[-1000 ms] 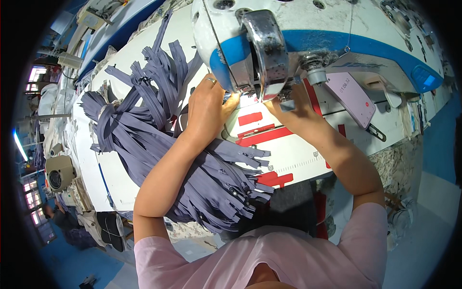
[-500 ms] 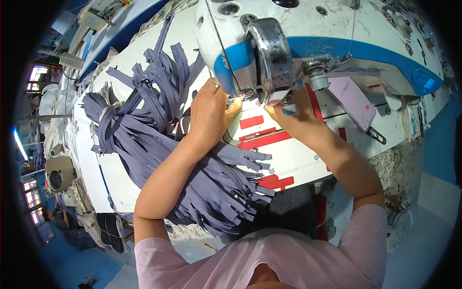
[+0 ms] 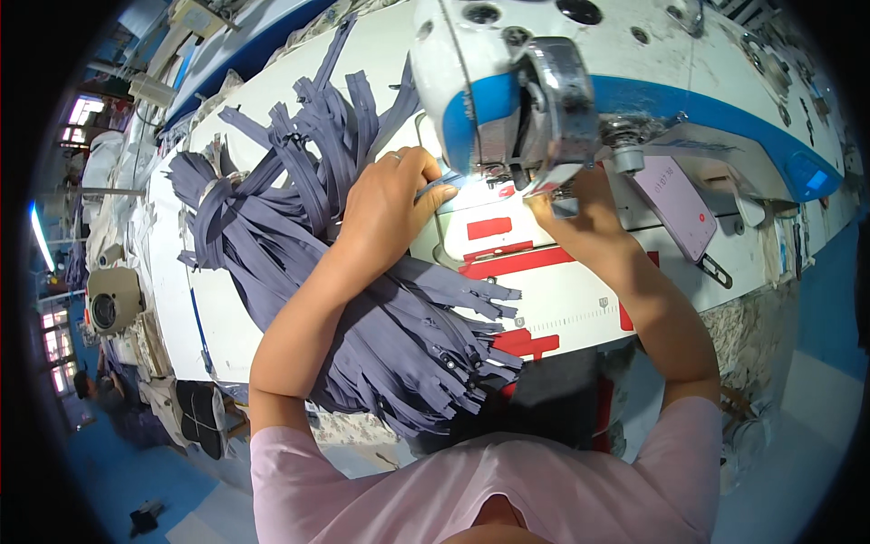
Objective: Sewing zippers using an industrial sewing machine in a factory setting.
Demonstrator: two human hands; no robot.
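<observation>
At the sewing machine [image 3: 580,82], I have my left hand [image 3: 390,204] lying on the white counter [image 3: 562,304] just left of the needle area, fingers [image 3: 433,181] curled together and pinched on a grey-blue zipper strip [image 3: 441,188]. The strip's long axis runs across the counter, from my fingertips on the left toward the presser foot on the right, its leading end pointing under the machine head. My right hand [image 3: 580,213] sits on the far side of the needle, partly hidden beneath the machine's silver end plate; I cannot tell whether those fingers are apart or closed on anything.

Under my left forearm lies a thick heap of grey-blue zippers [image 3: 399,335], fanned out with the loose ends spilling over the counter's near edge toward my lap. A second bundle of zippers [image 3: 281,181] spreads toward the counter's far left corner, its strips pointing up and away from me. Red tape marks [image 3: 517,263] lie on the counter between my two forearms, on the only bare stretch of surface near the needle. A phone [image 3: 675,204] rests just right of my right hand, under the machine's arm. The machine body closes off the far side, and the zipper heaps crowd the left.
</observation>
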